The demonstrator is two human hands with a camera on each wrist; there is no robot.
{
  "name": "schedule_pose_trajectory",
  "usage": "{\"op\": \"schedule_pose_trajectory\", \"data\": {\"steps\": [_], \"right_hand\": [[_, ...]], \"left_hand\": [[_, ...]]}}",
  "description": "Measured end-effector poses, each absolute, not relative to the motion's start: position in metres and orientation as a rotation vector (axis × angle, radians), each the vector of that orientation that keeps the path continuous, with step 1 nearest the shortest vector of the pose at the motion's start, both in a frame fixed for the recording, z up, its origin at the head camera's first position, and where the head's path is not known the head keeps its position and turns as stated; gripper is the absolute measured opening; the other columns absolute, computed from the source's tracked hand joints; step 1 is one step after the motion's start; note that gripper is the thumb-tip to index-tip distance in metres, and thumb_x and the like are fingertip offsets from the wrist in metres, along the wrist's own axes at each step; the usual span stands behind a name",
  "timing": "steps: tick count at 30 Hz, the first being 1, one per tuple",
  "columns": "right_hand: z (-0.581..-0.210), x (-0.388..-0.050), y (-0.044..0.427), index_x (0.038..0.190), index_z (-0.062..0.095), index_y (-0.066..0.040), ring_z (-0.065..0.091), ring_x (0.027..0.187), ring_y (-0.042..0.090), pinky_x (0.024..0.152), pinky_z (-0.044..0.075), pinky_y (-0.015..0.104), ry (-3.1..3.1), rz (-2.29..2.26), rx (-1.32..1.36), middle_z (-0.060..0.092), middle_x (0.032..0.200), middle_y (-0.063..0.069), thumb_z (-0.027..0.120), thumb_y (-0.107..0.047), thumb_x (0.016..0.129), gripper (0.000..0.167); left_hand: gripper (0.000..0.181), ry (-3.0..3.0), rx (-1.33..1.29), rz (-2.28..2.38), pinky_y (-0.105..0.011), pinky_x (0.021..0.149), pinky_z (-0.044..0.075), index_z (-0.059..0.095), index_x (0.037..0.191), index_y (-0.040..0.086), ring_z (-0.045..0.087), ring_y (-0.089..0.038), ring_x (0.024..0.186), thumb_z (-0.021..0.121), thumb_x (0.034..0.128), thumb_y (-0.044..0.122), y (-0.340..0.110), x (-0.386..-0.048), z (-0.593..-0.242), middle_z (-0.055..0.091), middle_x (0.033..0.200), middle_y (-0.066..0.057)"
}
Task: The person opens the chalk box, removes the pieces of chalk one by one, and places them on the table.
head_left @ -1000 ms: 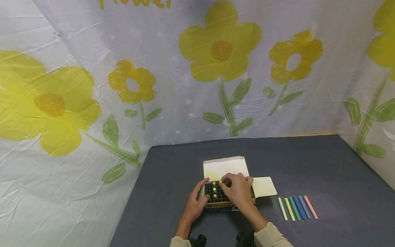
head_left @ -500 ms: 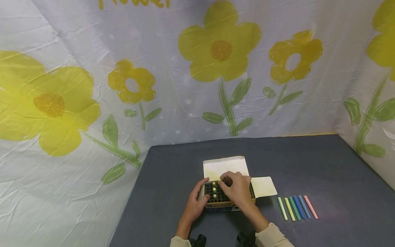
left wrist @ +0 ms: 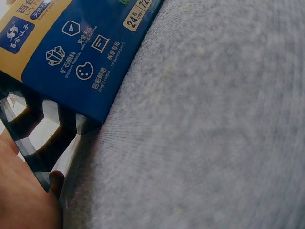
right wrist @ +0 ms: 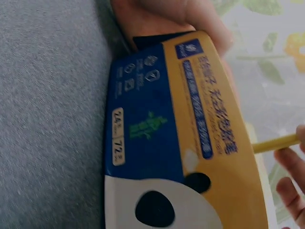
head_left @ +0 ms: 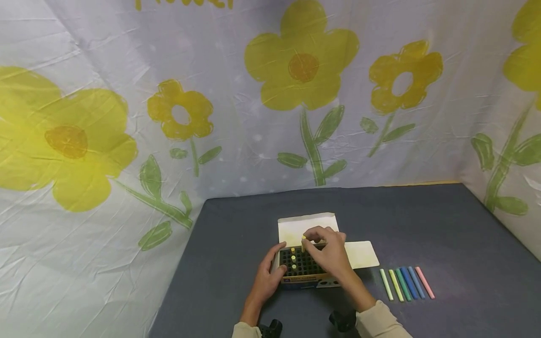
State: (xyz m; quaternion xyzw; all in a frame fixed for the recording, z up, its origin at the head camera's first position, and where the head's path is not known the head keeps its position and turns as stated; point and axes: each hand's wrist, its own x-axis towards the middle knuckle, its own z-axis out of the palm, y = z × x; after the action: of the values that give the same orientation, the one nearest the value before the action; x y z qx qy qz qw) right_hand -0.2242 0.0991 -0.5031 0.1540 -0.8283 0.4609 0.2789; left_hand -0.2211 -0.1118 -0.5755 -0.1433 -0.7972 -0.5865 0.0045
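Note:
An opened chalk box (head_left: 302,280) stands on the table, its black grid insert (head_left: 302,268) full of round holes. My left hand (head_left: 267,278) grips the box's left end, thumb by the front and fingers toward the rear corner. Between thumb and fingertips my right hand (head_left: 331,253) pinches a yellow chalk stick (head_left: 303,245), upright over the back of the grid. In the right wrist view this yellow chalk (right wrist: 276,143) sticks up past the box's top edge; its lower end is hidden. Several yellowish chalk tops (head_left: 293,258) show in a column at the grid's left.
Right of the box several chalk sticks lie side by side, from a pale one (head_left: 386,284) to a pink one (head_left: 424,282). The box's white lid (head_left: 296,230) leans back, and a side flap (head_left: 362,255) spreads right. A flower-printed cloth (head_left: 253,155) hangs behind the table.
My right hand has risen a little and shifted right, lifting the yellow chalk so more of its length shows. My left hand keeps its grip on the box.

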Motion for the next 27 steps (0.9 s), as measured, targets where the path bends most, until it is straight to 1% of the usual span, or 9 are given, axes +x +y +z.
{"op": "schedule_pose_trajectory", "data": {"steps": [6,9,13,15,17,18,20,24,27], "right_hand": [[-0.501,-0.225,0.111,0.095,0.074,-0.016,0.060,0.077,0.019,0.087,0.026,0.047,-2.184,1.309,0.473,0.074,0.078,-0.004,0.080,-0.006,0.083,0.017],[-0.500,-0.225,0.117,0.096,0.074,-0.016,0.062,0.078,0.014,0.089,0.029,0.047,-2.178,1.346,0.485,0.074,0.079,-0.005,0.079,-0.005,0.084,0.017],[-0.500,-0.223,0.127,0.096,0.074,-0.015,0.061,0.078,0.007,0.094,0.030,0.047,-2.172,1.399,0.496,0.072,0.078,-0.005,0.077,-0.003,0.085,0.016],[-0.501,-0.222,0.131,0.096,0.074,-0.015,0.060,0.078,0.005,0.092,0.036,0.045,-2.176,1.401,0.503,0.072,0.076,-0.006,0.077,-0.003,0.086,0.017],[-0.501,-0.222,0.136,0.096,0.074,-0.015,0.060,0.077,0.005,0.090,0.037,0.044,-2.182,1.391,0.509,0.071,0.075,-0.006,0.077,-0.003,0.086,0.017],[-0.502,-0.222,0.138,0.096,0.074,-0.015,0.060,0.077,0.005,0.088,0.041,0.043,-2.187,1.397,0.509,0.071,0.075,-0.006,0.077,-0.003,0.086,0.017],[-0.502,-0.221,0.143,0.097,0.074,-0.015,0.061,0.077,0.005,0.080,0.048,0.041,-2.199,1.396,0.508,0.071,0.075,-0.006,0.077,-0.003,0.086,0.016],[-0.503,-0.219,0.154,0.098,0.075,-0.014,0.062,0.078,0.004,0.077,0.053,0.038,-2.212,1.416,0.507,0.072,0.076,-0.005,0.077,-0.003,0.087,0.015],[-0.503,-0.218,0.162,0.098,0.076,-0.015,0.062,0.079,0.004,0.078,0.053,0.036,-2.209,1.426,0.505,0.072,0.076,-0.004,0.077,-0.003,0.088,0.016]], "left_hand": [[0.063,-2.511,-0.431,-1.822,-0.035,0.089,0.043,0.050,0.147,0.036,0.048,-0.024,0.121,0.057,0.0927,0.005,-0.111,-0.220,-0.575,0.048,0.153,0.001],[0.064,-2.523,-0.427,-1.820,-0.034,0.088,0.043,0.049,0.148,0.037,0.047,-0.024,0.123,0.056,0.0936,0.004,-0.111,-0.220,-0.575,0.046,0.156,0.001],[0.064,-2.531,-0.428,-1.812,-0.033,0.083,0.045,0.047,0.149,0.038,0.047,-0.027,0.124,0.055,0.0947,0.004,-0.111,-0.220,-0.576,0.044,0.157,-0.001],[0.064,-2.530,-0.429,-1.812,-0.032,0.080,0.045,0.047,0.149,0.038,0.047,-0.027,0.123,0.055,0.0948,0.004,-0.112,-0.220,-0.576,0.044,0.157,-0.002],[0.065,-2.529,-0.434,-1.805,-0.032,0.078,0.046,0.047,0.149,0.038,0.048,-0.026,0.121,0.055,0.0947,0.004,-0.112,-0.219,-0.577,0.044,0.157,-0.003],[0.065,-2.528,-0.439,-1.803,-0.031,0.076,0.046,0.047,0.149,0.037,0.049,-0.026,0.118,0.055,0.0947,0.003,-0.112,-0.219,-0.577,0.044,0.157,-0.003],[0.065,-2.526,-0.448,-1.803,-0.030,0.073,0.047,0.047,0.150,0.037,0.051,-0.023,0.110,0.055,0.0949,0.003,-0.112,-0.219,-0.577,0.044,0.157,-0.004],[0.065,-2.527,-0.465,-1.802,-0.030,0.067,0.047,0.045,0.151,0.037,0.052,-0.019,0.094,0.054,0.0958,0.003,-0.112,-0.219,-0.576,0.044,0.156,-0.005],[0.064,-2.523,-0.471,-1.805,-0.030,0.069,0.047,0.045,0.151,0.036,0.052,-0.020,0.100,0.054,0.0957,0.003,-0.112,-0.219,-0.576,0.043,0.157,-0.006]]}}
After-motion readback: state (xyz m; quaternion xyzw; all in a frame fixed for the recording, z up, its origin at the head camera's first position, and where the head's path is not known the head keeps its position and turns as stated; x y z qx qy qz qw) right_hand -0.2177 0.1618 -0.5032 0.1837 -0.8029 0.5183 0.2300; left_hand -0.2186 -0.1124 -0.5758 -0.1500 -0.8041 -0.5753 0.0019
